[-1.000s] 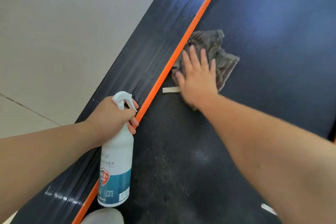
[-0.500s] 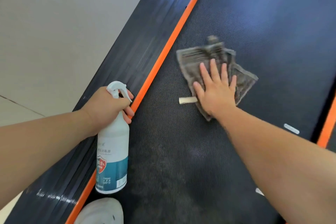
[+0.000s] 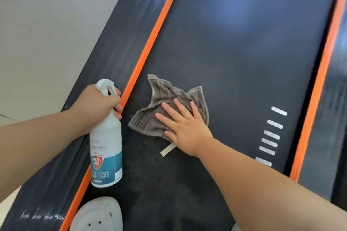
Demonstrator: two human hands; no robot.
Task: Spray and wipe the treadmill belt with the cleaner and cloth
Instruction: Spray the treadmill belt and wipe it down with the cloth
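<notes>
Sliding back down the belt point(image 3: 234, 52) since a second ago, the right hand point(image 3: 185, 131) is lying flat with fingers straight and spread, pressing the crumpled grey cloth point(image 3: 161, 110) onto the dark surface, just beside the bottle point(image 3: 106, 148). The left hand point(image 3: 95, 107) is gripping that white bottle by its neck, fingers curling under the trigger, holding it upright over the orange strip point(image 3: 150, 47) along the belt's left edge. A pale tag point(image 3: 167, 150) is poking out beneath the right palm, and a white shoe point(image 3: 95, 215) is showing below the bottle.
</notes>
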